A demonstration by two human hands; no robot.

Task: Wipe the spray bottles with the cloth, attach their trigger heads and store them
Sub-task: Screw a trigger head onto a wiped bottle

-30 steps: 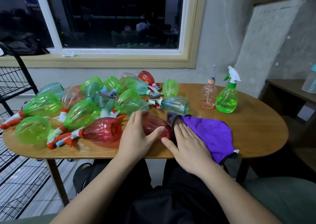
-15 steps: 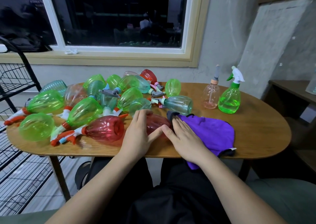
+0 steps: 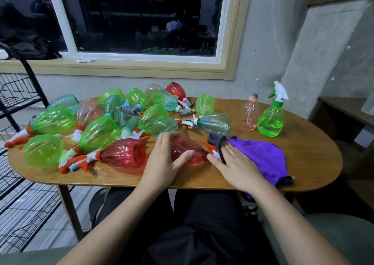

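**Centre of frame.** The left hand grips a red translucent plastic spray bottle that lies on its side on the oval wooden table. The fingers curve over the bottle's far side and the thumb lies across its near side. The bottle's orange-and-white trigger head points right and meets the dark hem of the purple cloth. The right hand lies flat on that cloth with its fingers straight and slightly spread. The cloth's near corner hangs over the table edge. The two hands are apart, with the bottle's neck between them.

**Left half of frame.** A heap of translucent plastic spray bottles in green, teal, pale pink and red lies on the table, all on their sides, many with trigger heads fitted. A second red bottle lies just left of the held one, with its base towards the left hand and its trigger head pointing left. A clear teal bottle lies behind the cloth.

**Right of centre, far side of the table.** Two containers stand upright side by side.
- The green spray bottle with a white trigger head holds green liquid in its lower part.
- The pale pink bottle with a grey pump top holds a shallow layer of pink liquid.

**Left edge.** A black wire rack.

**Top.** A dark window.
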